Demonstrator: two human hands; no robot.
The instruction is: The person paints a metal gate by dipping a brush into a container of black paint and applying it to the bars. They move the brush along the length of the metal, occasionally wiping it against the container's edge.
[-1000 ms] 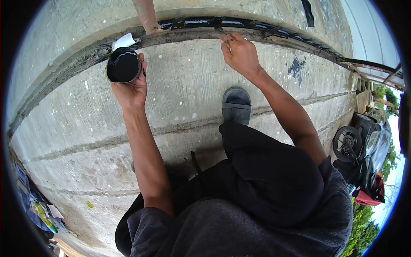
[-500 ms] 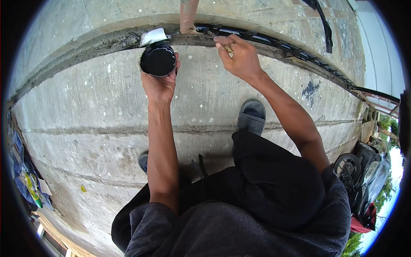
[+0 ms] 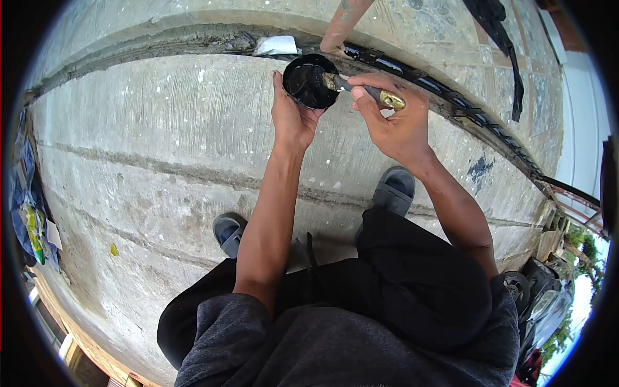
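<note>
My left hand (image 3: 294, 122) holds up a round can of black paint (image 3: 303, 82), its fingers wrapped around the can's side and underside. In my right hand (image 3: 396, 119) is a paintbrush (image 3: 367, 94), gripped by its handle, with the brass-coloured end pointing right. The bristle end reaches over the can's rim and meets the black paint inside; the tips are hidden in the dark paint. Beyond my hands, a black-painted metal rail (image 3: 419, 79) runs along the foot of the concrete ledge, glossy in places.
A reddish-brown post (image 3: 345, 26) rises by the rail's left end. A white scrap (image 3: 276, 45) lies behind the can. Black cloth (image 3: 506, 51) hangs at upper right. My sandals (image 3: 394, 190) stand on the paint-spotted concrete (image 3: 174, 122). A motorcycle (image 3: 541, 290) is at far right.
My right hand has drawn the brush back from the rail to the can, and its bristles are now in the paint. The view has shifted, with the can appearing further right.
</note>
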